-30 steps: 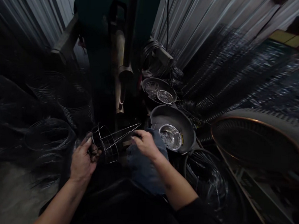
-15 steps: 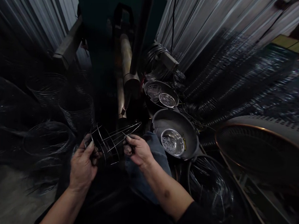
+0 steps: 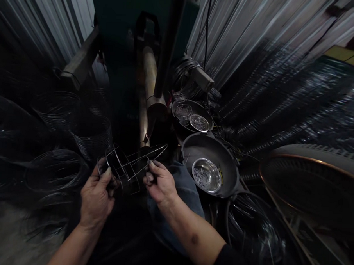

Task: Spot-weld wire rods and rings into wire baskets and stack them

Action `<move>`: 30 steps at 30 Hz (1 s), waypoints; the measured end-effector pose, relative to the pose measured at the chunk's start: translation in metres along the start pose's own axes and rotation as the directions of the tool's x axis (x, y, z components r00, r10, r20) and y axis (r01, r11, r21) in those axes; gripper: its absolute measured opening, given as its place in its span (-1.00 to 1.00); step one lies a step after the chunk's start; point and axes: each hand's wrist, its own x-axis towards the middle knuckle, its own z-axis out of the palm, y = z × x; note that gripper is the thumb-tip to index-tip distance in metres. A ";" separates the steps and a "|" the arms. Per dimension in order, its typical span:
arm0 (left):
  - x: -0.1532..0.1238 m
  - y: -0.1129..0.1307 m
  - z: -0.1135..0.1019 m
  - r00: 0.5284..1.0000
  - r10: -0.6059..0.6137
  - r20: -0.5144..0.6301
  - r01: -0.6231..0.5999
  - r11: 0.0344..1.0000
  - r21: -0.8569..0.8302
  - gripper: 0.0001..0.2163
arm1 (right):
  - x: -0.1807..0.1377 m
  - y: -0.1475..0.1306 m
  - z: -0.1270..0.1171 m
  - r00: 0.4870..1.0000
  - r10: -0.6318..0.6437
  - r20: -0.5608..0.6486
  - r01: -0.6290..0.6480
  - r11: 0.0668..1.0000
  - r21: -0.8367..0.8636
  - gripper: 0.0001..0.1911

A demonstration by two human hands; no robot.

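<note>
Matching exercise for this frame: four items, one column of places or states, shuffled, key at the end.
Things
1. wire cone frame
2. small steel bowl
3. left hand
4. right hand

Places or states
A. sits inside the large dark pan
B. grips the wide ringed end
C. held between both hands, narrow tip pointing right
D. fingers on the long wires, nearer the narrow end

Pairs: 1-C, 2-A, 3-B, 4-D
</note>
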 end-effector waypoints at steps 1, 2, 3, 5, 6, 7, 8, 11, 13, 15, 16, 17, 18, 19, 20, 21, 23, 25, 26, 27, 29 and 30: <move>0.000 0.000 0.000 1.000 0.003 -0.003 -0.003 1.000 0.003 -0.52 | 0.000 -0.001 0.000 1.000 -0.003 -0.010 0.003 1.000 0.000 -0.81; 0.000 0.000 0.001 1.000 0.001 -0.009 -0.001 1.000 0.006 -0.52 | 0.000 -0.002 0.001 1.000 -0.006 -0.015 0.006 1.000 -0.001 -0.83; 0.000 -0.001 0.002 1.000 -0.004 -0.019 0.004 1.000 0.004 -0.52 | -0.001 -0.003 0.001 1.000 -0.009 -0.018 0.009 1.000 0.000 -0.84; -0.001 -0.001 0.003 0.999 -0.024 -0.043 0.023 1.000 -0.006 -0.50 | -0.001 -0.005 0.002 1.000 -0.004 -0.027 0.005 1.000 0.014 -0.88; -0.002 -0.001 0.004 0.998 -0.036 -0.054 0.035 0.999 -0.009 -0.49 | -0.001 -0.006 0.003 1.000 0.003 -0.030 -0.002 1.000 0.024 -0.89; -0.002 -0.001 0.005 0.997 -0.043 -0.063 0.043 0.999 -0.011 -0.49 | -0.001 -0.007 0.003 0.999 0.013 -0.030 -0.012 0.999 0.032 -0.90; -0.002 -0.001 0.005 0.997 -0.044 -0.065 0.043 0.999 -0.013 -0.48 | -0.001 -0.007 0.004 0.999 0.021 -0.027 -0.020 0.999 0.039 -0.90; -0.001 0.000 0.004 0.999 -0.013 -0.039 0.012 1.000 -0.017 -0.52 | 0.000 -0.007 0.004 1.000 0.018 0.009 -0.019 0.999 0.041 -0.88; 0.000 0.001 0.004 1.000 -0.002 -0.026 0.001 1.000 -0.016 -0.55 | 0.002 -0.005 0.004 0.999 -0.006 0.033 0.005 0.999 0.043 -0.86; 0.001 0.003 0.005 1.000 -0.014 -0.022 0.013 1.000 -0.008 -0.56 | 0.006 -0.005 0.005 0.998 -0.026 0.051 0.024 0.999 0.048 -0.85; 0.003 0.005 0.006 1.000 -0.021 -0.020 0.021 1.000 -0.008 -0.55 | 0.008 -0.005 0.005 0.998 -0.031 0.059 0.028 0.998 0.049 -0.85; 0.004 0.006 0.008 0.999 -0.027 -0.017 0.027 1.000 -0.010 -0.55 | 0.010 -0.006 0.007 0.997 -0.032 0.065 0.029 0.998 0.048 -0.85; 0.006 0.008 0.010 0.999 -0.032 -0.018 0.032 0.999 -0.010 -0.55 | 0.012 -0.007 0.009 0.997 -0.032 0.070 0.029 0.999 0.046 -0.86; 0.008 0.010 0.012 0.999 -0.037 -0.020 0.037 0.999 -0.009 -0.55 | 0.014 -0.008 0.011 0.997 -0.033 0.074 0.030 0.999 0.045 -0.86; 0.010 0.011 0.014 0.999 -0.039 -0.025 0.039 0.999 -0.005 -0.55 | 0.016 -0.009 0.014 0.996 -0.035 0.079 0.031 0.999 0.045 -0.86; 0.012 0.013 0.016 0.999 -0.040 -0.030 0.040 0.999 0.000 -0.55 | 0.018 -0.011 0.016 0.996 -0.038 0.084 0.034 0.998 0.044 -0.86; 0.017 0.017 0.020 0.999 -0.034 -0.037 0.034 0.999 0.004 -0.54 | 0.021 -0.014 0.022 0.995 -0.045 0.091 0.041 0.998 0.044 -0.87; 0.022 0.020 0.024 0.999 -0.025 -0.026 0.025 1.000 -0.001 -0.54 | 0.024 -0.017 0.027 0.995 -0.052 0.088 0.048 0.998 0.045 -0.87; 0.024 0.021 0.026 1.000 -0.021 -0.016 0.021 1.000 -0.004 -0.55 | 0.025 -0.019 0.029 0.995 -0.056 0.084 0.052 0.998 0.047 -0.87; 0.026 0.022 0.028 1.000 -0.016 -0.009 0.016 1.000 -0.006 -0.55 | 0.026 -0.020 0.030 0.995 -0.060 0.080 0.056 0.997 0.050 -0.88; 0.029 0.023 0.031 1.000 -0.001 -0.001 0.001 1.000 -0.012 -0.57 | 0.028 -0.021 0.032 0.995 -0.067 0.075 0.063 0.996 0.056 -0.88; 0.030 0.023 0.031 1.000 0.007 0.000 -0.007 1.000 -0.016 -0.58 | 0.029 -0.022 0.032 0.995 -0.070 0.074 0.066 0.996 0.056 -0.89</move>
